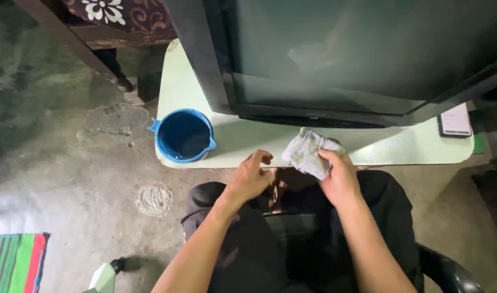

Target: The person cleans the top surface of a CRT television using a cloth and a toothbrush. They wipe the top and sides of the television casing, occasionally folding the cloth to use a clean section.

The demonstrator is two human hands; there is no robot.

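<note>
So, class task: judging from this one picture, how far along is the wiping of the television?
Done: the grey cloth is gripped in the right hand, and a blue tub stands on the pale table. In hand: the left hand rests empty at the table edge. Left: the cloth is not touching the television; whether any of the screen is already wiped cannot be told.

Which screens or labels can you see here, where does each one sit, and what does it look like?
Television: stands on the pale green table, filling its back; big dark switched-off screen in a black frame, faintly reflecting.
Phone: lies flat at the table's right end beside the television; small rectangle, black edge, lit whitish screen.
No packages or signs show. The right hand holds a grey cloth below the television.
</note>
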